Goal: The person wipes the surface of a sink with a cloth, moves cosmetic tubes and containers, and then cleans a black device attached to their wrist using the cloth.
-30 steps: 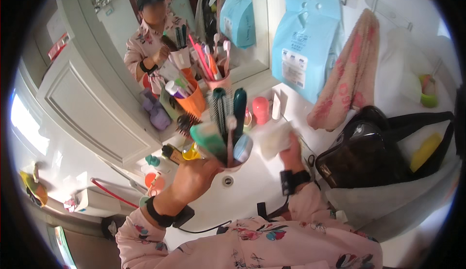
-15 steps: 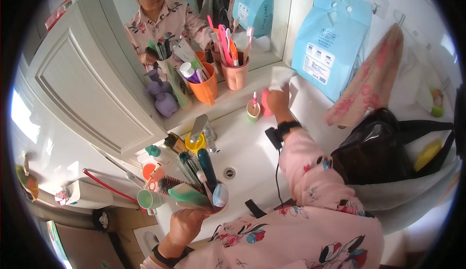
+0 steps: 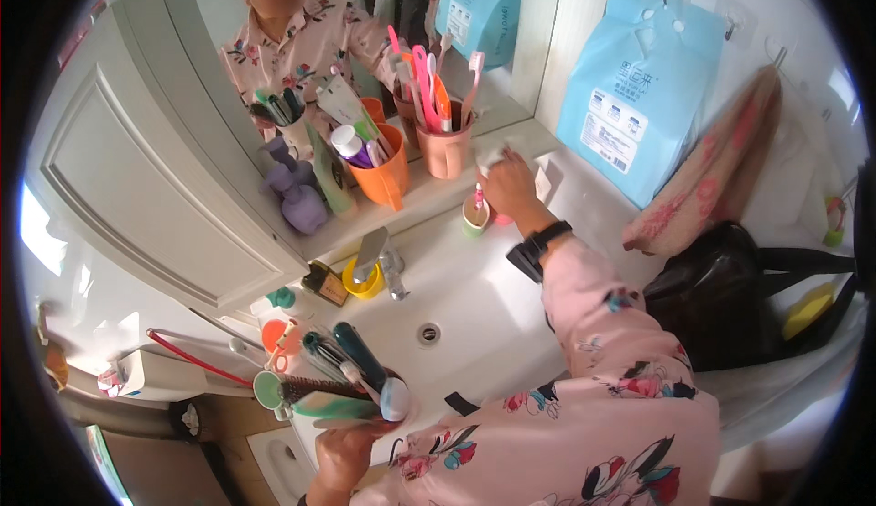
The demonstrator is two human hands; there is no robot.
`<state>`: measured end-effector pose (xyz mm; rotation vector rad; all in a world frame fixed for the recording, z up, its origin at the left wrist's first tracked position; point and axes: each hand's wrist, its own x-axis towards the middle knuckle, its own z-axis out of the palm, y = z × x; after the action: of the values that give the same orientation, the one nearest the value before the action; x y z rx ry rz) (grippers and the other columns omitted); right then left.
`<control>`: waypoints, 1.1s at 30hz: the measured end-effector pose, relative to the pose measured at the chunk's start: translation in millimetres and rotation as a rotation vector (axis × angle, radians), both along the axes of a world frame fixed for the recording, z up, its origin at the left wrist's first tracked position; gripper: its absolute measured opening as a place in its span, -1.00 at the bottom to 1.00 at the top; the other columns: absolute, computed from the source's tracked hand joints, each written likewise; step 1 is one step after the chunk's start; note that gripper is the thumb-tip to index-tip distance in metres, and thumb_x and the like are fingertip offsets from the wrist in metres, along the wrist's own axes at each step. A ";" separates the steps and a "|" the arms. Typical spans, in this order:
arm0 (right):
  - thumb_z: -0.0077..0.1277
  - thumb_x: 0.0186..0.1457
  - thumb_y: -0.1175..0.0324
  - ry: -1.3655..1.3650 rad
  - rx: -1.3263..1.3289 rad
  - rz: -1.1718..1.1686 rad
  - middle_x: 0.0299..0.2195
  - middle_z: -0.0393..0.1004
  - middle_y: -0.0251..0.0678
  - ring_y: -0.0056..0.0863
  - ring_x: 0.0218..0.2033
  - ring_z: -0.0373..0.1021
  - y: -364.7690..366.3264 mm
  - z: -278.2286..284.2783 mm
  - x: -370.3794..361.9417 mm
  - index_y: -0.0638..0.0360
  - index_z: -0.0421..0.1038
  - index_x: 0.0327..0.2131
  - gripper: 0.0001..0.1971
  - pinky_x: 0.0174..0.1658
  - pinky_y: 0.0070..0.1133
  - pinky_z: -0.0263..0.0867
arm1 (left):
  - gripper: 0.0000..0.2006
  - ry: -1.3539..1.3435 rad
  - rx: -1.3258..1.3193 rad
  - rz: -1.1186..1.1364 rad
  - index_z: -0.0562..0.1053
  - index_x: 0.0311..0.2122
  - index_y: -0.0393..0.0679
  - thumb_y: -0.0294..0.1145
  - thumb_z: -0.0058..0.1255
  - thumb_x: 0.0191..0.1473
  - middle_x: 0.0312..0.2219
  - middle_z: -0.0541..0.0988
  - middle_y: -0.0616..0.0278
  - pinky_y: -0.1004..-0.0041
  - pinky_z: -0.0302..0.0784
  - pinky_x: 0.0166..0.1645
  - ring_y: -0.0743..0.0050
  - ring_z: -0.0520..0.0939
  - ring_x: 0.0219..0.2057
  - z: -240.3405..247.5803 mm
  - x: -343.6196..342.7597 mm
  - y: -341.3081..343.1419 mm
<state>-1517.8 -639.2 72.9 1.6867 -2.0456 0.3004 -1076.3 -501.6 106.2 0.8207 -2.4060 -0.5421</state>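
Observation:
My left hand, low in the view, is closed around a container of hairbrushes and combs. The container itself is mostly hidden by the hand and its contents. Out of it stick a dark teal brush handle, a green comb and a round bristle brush. At the sink's far side my right hand presses a crumpled white cloth onto the ledge under the mirror. Close by stand a small green-and-white cup holding a pink-tipped item and a pink object, partly covered by the hand.
On the ledge stand a pink toothbrush cup, an orange cup and a purple pump bottle. A faucet rises beside a yellow cup. A light blue bag and a towel hang at right.
My right hand has moved left along the ledge with the white cloth, uncovering a white object behind it. My left hand has lowered slightly, tilting the brushes further left.

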 end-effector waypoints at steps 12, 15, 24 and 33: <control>-0.18 -0.04 0.24 0.072 -0.160 0.057 -0.54 0.44 -0.08 -0.21 -0.41 0.36 -7.6 -2.8 -38.8 0.32 0.41 -0.51 -0.70 -0.21 -0.34 0.21 | -0.91 -0.041 0.058 0.027 0.44 -0.55 -0.15 -0.59 0.05 -0.27 -0.63 0.52 0.19 0.43 0.43 -0.50 0.25 0.54 -0.59 -12.8 -2.3 4.5; -0.22 0.02 0.16 -0.439 -0.054 -0.245 -0.33 0.40 0.00 -0.09 -0.28 0.32 -19.4 14.4 -78.1 0.33 0.40 -0.54 -0.62 -0.15 -0.34 0.20 | -0.91 -0.064 0.063 0.047 0.43 -0.56 -0.17 -0.57 0.07 -0.28 -0.65 0.51 0.17 0.41 0.42 -0.52 0.22 0.53 -0.61 -6.9 -4.6 8.5; -0.15 -0.06 0.25 -0.377 -0.011 -0.155 -0.19 0.33 -0.06 -0.15 -0.09 0.20 -6.7 18.6 -61.6 0.34 0.37 -0.29 -0.67 -0.06 -0.39 0.15 | -0.90 -0.070 0.123 0.080 0.42 -0.55 -0.21 -0.56 0.10 -0.28 -0.62 0.51 0.12 0.42 0.41 -0.54 0.20 0.53 -0.61 -9.5 -7.1 21.6; -0.10 -0.10 0.29 -0.115 -0.447 0.179 -0.23 0.39 -0.16 -0.32 -0.10 0.23 19.2 -31.6 -16.6 0.24 0.42 -0.31 -0.71 0.00 -0.34 0.02 | -0.90 -0.041 0.116 0.103 0.44 -0.56 -0.15 -0.51 0.12 -0.28 -0.67 0.49 0.17 0.40 0.39 -0.58 0.21 0.51 -0.65 -16.4 -17.4 24.8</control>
<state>-1534.4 -620.0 41.3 1.5936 -1.7344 0.8628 -1093.7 -476.8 89.8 1.0076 -2.3715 -0.6341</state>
